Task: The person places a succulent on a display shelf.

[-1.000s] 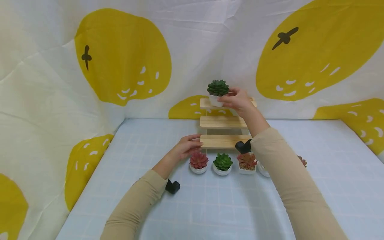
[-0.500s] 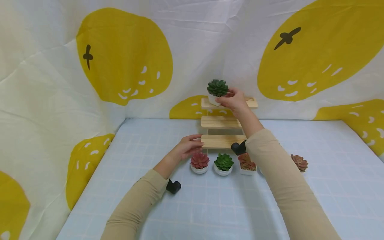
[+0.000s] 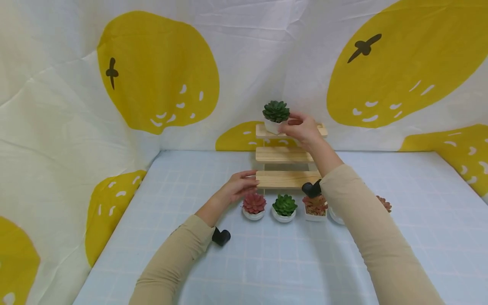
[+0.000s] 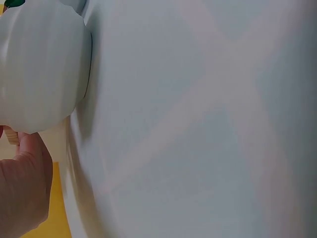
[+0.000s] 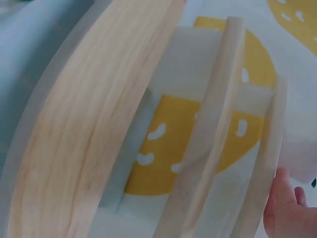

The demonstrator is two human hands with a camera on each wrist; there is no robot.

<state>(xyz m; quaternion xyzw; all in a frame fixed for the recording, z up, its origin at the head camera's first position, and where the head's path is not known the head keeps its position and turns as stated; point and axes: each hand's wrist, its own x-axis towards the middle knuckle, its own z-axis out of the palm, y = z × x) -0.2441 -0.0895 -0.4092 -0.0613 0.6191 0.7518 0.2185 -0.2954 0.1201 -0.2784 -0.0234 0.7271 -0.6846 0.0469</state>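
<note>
In the head view my right hand (image 3: pixel 303 129) pinches the white pot of a dark green potted succulent (image 3: pixel 276 112) at the left end of the top tier of a three-tiered wooden plant stand (image 3: pixel 286 180). The right wrist view catches that hand (image 5: pixel 292 213) at the top board's edge, with the pot (image 5: pixel 303 153) partly cut off. Lower down, my left hand (image 3: pixel 238 186) holds the left end of the bottom board between its fingers. In the left wrist view this hand (image 4: pixel 25 188) is beside the wood, behind a large white pot (image 4: pixel 44 64).
In front of the stand is a row of potted succulents: a pink one (image 3: pixel 254 204), a bright green one (image 3: pixel 284 206) and a reddish one (image 3: pixel 315 206). A white pot (image 3: pixel 336 216) and a brownish succulent (image 3: pixel 384 204) are partly behind my right sleeve. A lemon-print cloth (image 3: pixel 251 76) hangs behind.
The dark green succulent has shifted very slightly left along the top tier. My right forearm swung left, then back right. My left hand has kept its place on the bottom board.
</note>
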